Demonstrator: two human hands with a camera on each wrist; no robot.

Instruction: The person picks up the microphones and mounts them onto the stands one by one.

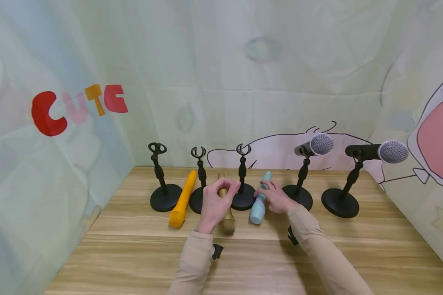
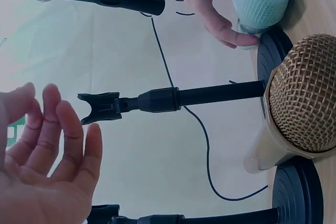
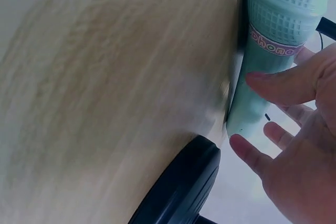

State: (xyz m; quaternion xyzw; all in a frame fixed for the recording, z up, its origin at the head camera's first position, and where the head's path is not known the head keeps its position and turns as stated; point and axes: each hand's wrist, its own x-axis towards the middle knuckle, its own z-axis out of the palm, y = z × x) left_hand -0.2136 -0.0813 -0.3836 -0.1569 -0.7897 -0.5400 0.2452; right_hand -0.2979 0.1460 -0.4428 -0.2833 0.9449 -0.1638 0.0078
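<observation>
Grasping seems in hand: your right hand (image 1: 278, 199) straddles the blue microphone (image 1: 258, 209) near the desk's (image 1: 258, 266) back edge, fingers' closure unclear; your left hand (image 1: 215, 205) curves loosely, empty. Next probably calls for pinching firmly.

Light-blue microphone (image 1: 257, 212): grid pattern on the head; pinkish lettered band (image 3: 275, 43). Gold microphone (image 1: 227, 226): woven mesh pattern on the head. Orange microphone (image 1: 182, 204): single colour, body and head. Mounted microphones (image 1: 369, 152): black handles, silver-grey mesh heads. Microphone stands (image 1: 164, 200): black throughout. Tabletop (image 1: 262, 266): light brown, streaked wood grain. Sleeves (image 1: 323, 248): plain beige. Backdrop (image 1: 221, 61): pale green, with red, pink and orange letters (image 1: 51, 125) and black line drawing (image 1: 273, 135).
</observation>
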